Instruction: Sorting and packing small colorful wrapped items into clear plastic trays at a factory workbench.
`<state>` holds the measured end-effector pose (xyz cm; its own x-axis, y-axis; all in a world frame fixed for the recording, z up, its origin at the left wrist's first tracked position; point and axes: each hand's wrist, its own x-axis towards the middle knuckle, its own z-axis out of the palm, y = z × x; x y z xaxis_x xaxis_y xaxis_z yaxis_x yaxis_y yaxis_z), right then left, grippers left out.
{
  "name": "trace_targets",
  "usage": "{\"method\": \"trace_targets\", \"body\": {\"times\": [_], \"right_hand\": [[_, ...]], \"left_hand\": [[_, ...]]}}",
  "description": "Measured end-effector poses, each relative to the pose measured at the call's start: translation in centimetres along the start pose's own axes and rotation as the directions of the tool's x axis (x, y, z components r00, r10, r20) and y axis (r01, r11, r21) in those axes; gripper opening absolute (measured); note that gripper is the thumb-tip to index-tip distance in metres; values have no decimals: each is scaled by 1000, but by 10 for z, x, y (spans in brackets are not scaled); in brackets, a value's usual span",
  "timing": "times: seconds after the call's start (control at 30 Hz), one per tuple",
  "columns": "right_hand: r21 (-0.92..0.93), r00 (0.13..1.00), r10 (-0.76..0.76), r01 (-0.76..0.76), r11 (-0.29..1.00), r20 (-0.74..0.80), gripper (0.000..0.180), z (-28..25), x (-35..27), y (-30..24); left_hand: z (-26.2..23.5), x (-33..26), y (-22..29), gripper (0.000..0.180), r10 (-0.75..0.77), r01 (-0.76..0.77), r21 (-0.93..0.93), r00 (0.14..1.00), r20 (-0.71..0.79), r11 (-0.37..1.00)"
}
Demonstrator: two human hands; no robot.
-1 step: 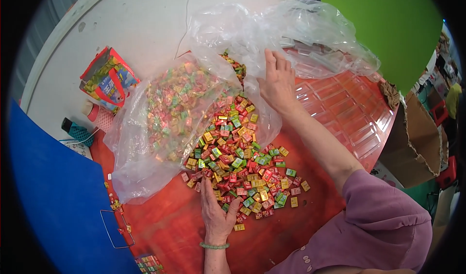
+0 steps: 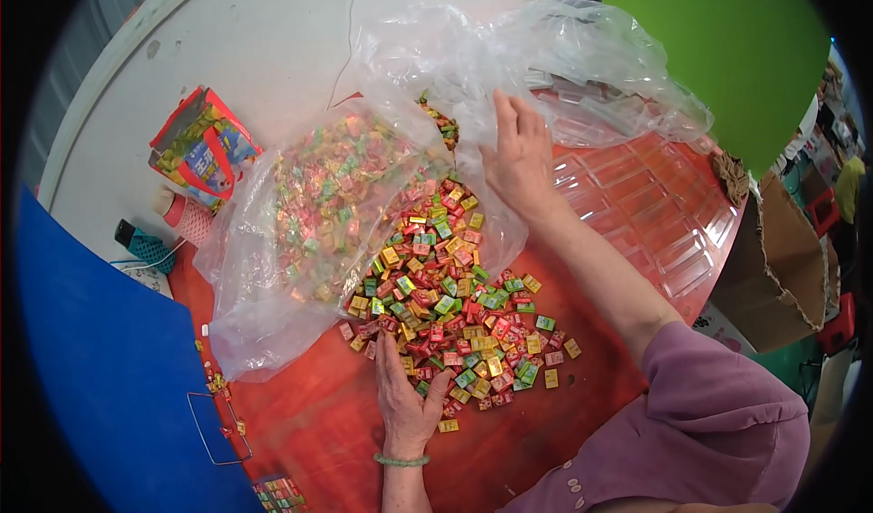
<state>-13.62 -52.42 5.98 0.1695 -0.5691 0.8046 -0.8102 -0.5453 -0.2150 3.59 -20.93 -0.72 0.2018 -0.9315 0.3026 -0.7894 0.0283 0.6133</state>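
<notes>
Small box-shaped pieces (image 2: 464, 331) in shiny red, green and yellow wrapping, looking like wrapped candies, spill in a loose pile over the red table. They come from the mouth of a large clear plastic bag (image 2: 259, 322), through whose film many more show. My left hand (image 2: 406, 408), a green bead bracelet at its wrist, rests at the pile's near left edge, thumb apart and fingers straight against the pieces. Farther off, my right hand (image 2: 521, 163) is raised with fingers stretched, holding nothing, beside cloudy plastic film (image 2: 436, 49). Whether it touches the film I cannot tell.
Clear compartment trays (image 2: 646, 204) lie at the right on the red table (image 2: 318, 431). A cardboard box (image 2: 773, 267) stands beyond the right edge. A colourful bag (image 2: 207, 149) and bottles in net sleeves (image 2: 145, 245) stand at the left, behind a blue panel (image 2: 100, 377).
My right hand has shifted very slightly. My left hand and the pile look the same.
</notes>
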Motion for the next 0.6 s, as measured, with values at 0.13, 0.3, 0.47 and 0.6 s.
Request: {"method": "trace_targets", "body": {"times": [0.13,0.3,0.47,0.6], "right_hand": [[-5,961,45,-45,999,272,76,-7,-8,-33],[-43,886,217,-218,975,409,74,25,-19,-5],[146,760,351,-500,854,547,44,58,-14,19],[181,742,437,-588,788,509,44,95,-20,37]], "left_hand": [[-2,0,4,99,-35,35,17,999,18,999],[1,1,0,99,-11,11,17,1000,7,1000],[0,1,3,98,-34,34,-33,999,-12,999],[1,0,0,98,-20,20,-17,1000,-11,1000]]}}
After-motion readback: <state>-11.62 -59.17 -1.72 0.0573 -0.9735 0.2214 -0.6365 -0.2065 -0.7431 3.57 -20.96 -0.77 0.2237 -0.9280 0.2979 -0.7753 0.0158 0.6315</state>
